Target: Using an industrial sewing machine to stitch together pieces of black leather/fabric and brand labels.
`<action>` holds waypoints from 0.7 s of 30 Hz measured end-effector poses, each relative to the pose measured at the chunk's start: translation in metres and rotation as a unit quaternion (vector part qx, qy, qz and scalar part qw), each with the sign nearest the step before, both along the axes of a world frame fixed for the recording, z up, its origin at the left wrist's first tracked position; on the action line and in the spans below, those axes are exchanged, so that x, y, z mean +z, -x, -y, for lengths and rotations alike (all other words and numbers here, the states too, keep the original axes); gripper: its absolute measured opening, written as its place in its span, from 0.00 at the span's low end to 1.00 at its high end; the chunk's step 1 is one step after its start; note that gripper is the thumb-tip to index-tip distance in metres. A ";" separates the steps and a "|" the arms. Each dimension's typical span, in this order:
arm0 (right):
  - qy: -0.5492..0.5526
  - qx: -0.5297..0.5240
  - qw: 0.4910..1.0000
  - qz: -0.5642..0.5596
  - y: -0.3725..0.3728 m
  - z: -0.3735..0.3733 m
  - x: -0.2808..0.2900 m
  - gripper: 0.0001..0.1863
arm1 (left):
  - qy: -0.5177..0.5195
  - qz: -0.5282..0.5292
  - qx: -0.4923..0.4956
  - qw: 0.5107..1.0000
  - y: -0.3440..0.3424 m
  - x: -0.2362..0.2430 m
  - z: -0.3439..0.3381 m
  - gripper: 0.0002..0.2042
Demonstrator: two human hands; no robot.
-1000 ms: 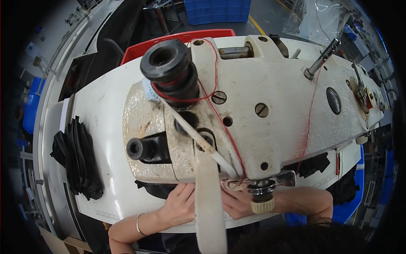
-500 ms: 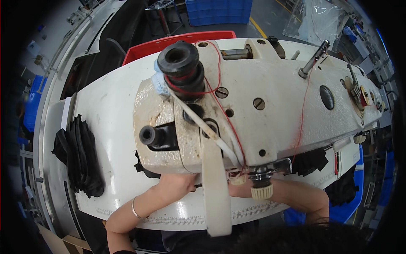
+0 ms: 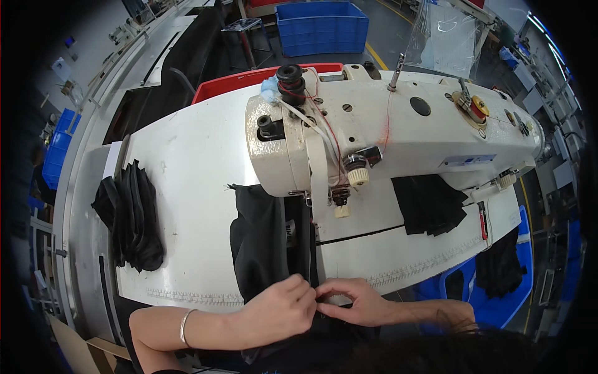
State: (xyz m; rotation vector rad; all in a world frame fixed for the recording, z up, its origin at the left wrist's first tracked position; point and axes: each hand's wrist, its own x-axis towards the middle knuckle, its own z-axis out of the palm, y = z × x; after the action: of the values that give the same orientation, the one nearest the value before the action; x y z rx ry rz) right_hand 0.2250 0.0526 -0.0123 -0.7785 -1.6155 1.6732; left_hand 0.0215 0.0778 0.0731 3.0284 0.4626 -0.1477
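Observation:
A length of black fabric (image 3: pixel 256 246) runs from under the head of a white sewing machine (image 3: pixel 405 124) down over the table's front edge. My left hand (image 3: pixel 283 310), below a silver bangle, is closed on the fabric's right-hand edge, knuckles up. Right beside it, my right hand (image 3: pixel 354 301) pinches the same edge between thumb and forefinger. The fingertips of both hands nearly meet. A small pale label (image 3: pixel 291 232) shows on the fabric. Red thread (image 3: pixel 334 134) runs down the machine's front to the needle area, which is partly hidden.
A stack of black fabric pieces (image 3: pixel 134 218) lies at the table's left, and another black stack (image 3: pixel 428 202) lies right of the needle. Beyond it are small red-handled snips (image 3: pixel 483 219). A blue bin (image 3: pixel 520 280) holds black cloth at lower right. A red bin (image 3: pixel 249 81) stands behind the table.
My hands have come from beneath the machine head toward the table's front edge. The view has drawn back, so the black fabric and both hands now show clearly.

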 end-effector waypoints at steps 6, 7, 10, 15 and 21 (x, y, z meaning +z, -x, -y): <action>-0.109 0.041 0.989 0.097 -0.009 0.020 0.017 0.27 | -0.043 0.153 0.128 0.979 0.010 -0.041 0.034 0.12; -0.155 0.057 0.977 0.134 -0.011 0.022 0.020 0.29 | -0.011 0.163 0.189 0.968 0.010 -0.045 0.045 0.12; -0.338 0.047 0.916 0.212 -0.013 0.022 0.023 0.36 | 0.032 0.262 0.326 0.908 0.015 -0.049 0.058 0.15; -0.555 0.007 0.762 0.333 -0.010 0.025 0.022 0.24 | -0.060 0.335 0.411 0.846 0.020 -0.052 0.064 0.20; -0.569 -0.017 0.755 0.326 -0.010 0.029 0.012 0.17 | 0.084 0.517 0.491 0.697 0.028 -0.054 0.035 0.07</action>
State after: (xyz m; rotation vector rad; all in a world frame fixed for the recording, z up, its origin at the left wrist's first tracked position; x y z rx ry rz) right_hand 0.2347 0.0239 -0.0005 -0.6958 -2.5763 0.0804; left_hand -0.0069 0.0428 0.0192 1.7666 1.5734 1.3398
